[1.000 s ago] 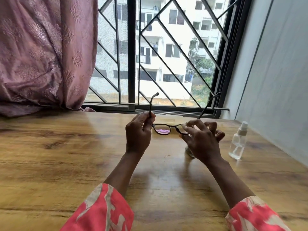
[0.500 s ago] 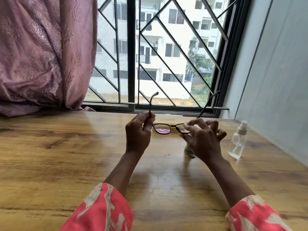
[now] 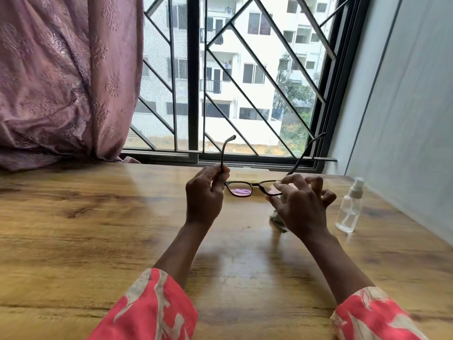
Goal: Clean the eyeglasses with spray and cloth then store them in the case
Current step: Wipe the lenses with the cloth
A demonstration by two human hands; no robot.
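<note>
Dark-framed eyeglasses (image 3: 241, 190) are held above the wooden table (image 3: 98, 229), lenses toward me and temples pointing up at the window. My left hand (image 3: 204, 195) grips the left temple near its hinge. My right hand (image 3: 300, 207) pinches the right lens between thumb and fingers, with a pale cloth (image 3: 277, 218) between them; most of the cloth hangs hidden under that hand. A clear spray bottle (image 3: 349, 209) with a white nozzle stands upright to the right of my right hand, apart from it. No case is in view.
A barred window (image 3: 220, 94) runs along the table's far edge, with a pink curtain (image 3: 61, 77) bunched at the left. A grey wall (image 3: 404, 106) borders the table on the right, close behind the bottle.
My right hand's fingers have shifted slightly on the right lens with the cloth. My left hand and the bottle have not moved.
</note>
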